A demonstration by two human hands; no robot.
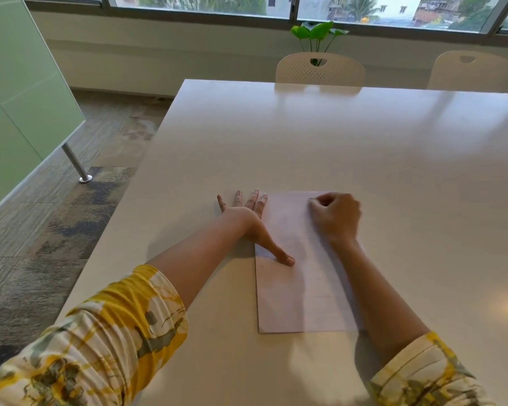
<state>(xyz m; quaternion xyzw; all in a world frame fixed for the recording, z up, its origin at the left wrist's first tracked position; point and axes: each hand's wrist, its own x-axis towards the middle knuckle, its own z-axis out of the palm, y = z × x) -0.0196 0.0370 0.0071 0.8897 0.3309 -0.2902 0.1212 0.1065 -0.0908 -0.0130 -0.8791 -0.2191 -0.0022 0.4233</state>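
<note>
A pale sheet of paper (302,291), folded into a long narrow rectangle, lies flat on the white table (305,142) in front of me. My left hand (251,221) lies flat at the sheet's left edge, fingers spread on the table and thumb pressing on the paper. My right hand (336,215) rests as a fist on the sheet's far right corner, fingers curled under; I cannot tell whether it pinches the paper. Both forearms come out of yellow patterned sleeves.
Two cream perforated chairs (320,70) (471,70) stand at the table's far edge, a green plant (317,32) behind them below the window. The table's left edge drops to carpeted floor, with a green glass partition (21,92) and its metal post (75,162).
</note>
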